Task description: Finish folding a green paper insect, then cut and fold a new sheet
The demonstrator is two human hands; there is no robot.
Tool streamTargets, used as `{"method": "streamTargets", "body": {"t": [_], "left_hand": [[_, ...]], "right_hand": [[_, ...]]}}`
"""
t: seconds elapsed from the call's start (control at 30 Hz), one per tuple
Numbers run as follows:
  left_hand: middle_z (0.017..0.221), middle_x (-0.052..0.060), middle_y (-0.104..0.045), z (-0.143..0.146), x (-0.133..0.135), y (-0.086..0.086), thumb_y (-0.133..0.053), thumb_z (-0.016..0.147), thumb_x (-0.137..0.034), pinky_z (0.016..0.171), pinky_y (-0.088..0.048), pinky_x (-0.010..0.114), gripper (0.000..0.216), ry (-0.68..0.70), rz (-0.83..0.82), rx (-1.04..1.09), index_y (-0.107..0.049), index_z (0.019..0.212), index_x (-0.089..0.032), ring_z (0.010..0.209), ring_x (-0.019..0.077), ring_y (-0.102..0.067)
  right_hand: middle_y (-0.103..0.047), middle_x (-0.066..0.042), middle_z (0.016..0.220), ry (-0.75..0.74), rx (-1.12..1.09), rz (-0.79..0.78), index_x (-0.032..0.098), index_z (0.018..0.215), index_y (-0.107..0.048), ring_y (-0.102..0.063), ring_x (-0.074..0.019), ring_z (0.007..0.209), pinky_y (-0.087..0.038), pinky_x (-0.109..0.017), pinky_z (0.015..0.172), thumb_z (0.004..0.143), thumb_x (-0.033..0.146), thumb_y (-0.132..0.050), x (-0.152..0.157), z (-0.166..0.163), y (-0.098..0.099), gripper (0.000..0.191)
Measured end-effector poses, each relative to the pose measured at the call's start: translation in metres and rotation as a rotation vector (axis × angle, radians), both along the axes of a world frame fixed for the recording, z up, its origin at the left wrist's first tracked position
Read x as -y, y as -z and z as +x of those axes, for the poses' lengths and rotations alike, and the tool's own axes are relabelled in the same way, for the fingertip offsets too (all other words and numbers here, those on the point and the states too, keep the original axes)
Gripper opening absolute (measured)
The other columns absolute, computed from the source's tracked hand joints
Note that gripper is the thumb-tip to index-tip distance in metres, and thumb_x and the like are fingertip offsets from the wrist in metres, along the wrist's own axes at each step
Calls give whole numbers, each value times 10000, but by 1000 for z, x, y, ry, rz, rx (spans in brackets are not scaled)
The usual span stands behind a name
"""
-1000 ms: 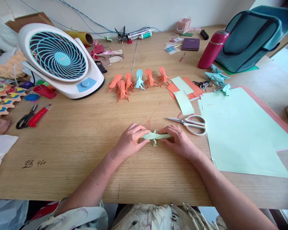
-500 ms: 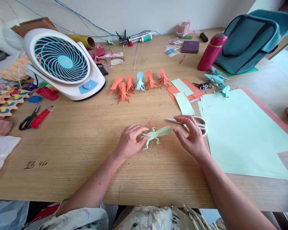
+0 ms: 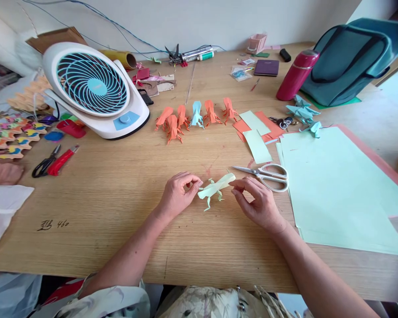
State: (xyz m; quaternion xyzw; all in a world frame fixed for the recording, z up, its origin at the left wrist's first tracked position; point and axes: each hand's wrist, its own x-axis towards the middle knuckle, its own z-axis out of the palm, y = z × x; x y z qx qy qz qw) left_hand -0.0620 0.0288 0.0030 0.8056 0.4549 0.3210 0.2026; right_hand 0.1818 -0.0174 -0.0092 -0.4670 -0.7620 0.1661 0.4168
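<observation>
A pale green folded paper insect [image 3: 215, 187] with thin bent legs lies on the table between my hands. My left hand [image 3: 181, 193] is closed in a pinch at its left end, thumb and index fingertip on a thin front leg. At the raised, wider right end, the index fingertip of my right hand [image 3: 257, 201] reaches the paper. The thumb there stays a little apart below. White-handled scissors [image 3: 274, 177] lie just beyond my right hand, pointing left.
Several orange paper insects [image 3: 212, 111] and a light blue one [image 3: 197, 115] stand farther back. Green sheets [image 3: 338, 190] lie at right, cut strips [image 3: 257, 145] beyond the scissors. A fan [image 3: 96, 88] stands at back left, a pink bottle [image 3: 296, 75] and teal bag [image 3: 348, 66] at back right.
My left fingers have drawn off the insect's head to pinch at its front leg. My right hand has come down and left, its index finger now at the insect's right end.
</observation>
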Motion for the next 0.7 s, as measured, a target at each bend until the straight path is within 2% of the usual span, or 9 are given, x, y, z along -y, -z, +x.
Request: {"method": "streamTargets", "body": {"t": [0.13,0.33,0.43,0.57,0.7], "left_hand": [[717,6,-654,0,1,-1,-565,943,-295,689,-444,278,212,4,-43,30,-648,780,-188,689,138,-574],[757,21,-699,0,1,0,-511,975,-360,679,-494,250,277,-75,-177,209,-663,826,-183,711,140,-655],[743,19,-689,0,-1,4,-488,983,-380,681,-508,244,305,-90,-232,250,-661,828,-182,721,144,-669],[846,42,-721,-3,-7,13,-465,990,-346,761,-529,275,282,-32,-260,272,-671,888,-182,832,164,-688],[906,56,-732,-12,-20,21,-529,947,-252,728,-516,276,205,6,-188,191,-721,928,-183,824,160,-666]], "right_hand": [[-613,-23,769,5,17,-4,225,1011,-614,-574,-176,706,-476,-331,691,952,164,-522,0,-1,0,125],[-673,-36,834,142,-44,-3,233,1019,-630,-615,-184,732,-503,-332,690,956,172,-500,-3,3,2,157],[-665,-20,795,195,-48,-59,232,1003,-635,-605,-173,691,-498,-311,650,952,191,-512,-3,4,4,140],[-650,-12,775,164,-14,-140,221,981,-636,-578,-155,660,-470,-281,611,943,196,-529,-3,3,4,116],[-621,1,699,127,23,-178,218,899,-635,-540,-144,610,-437,-270,580,940,209,-526,-2,1,4,117]]}}
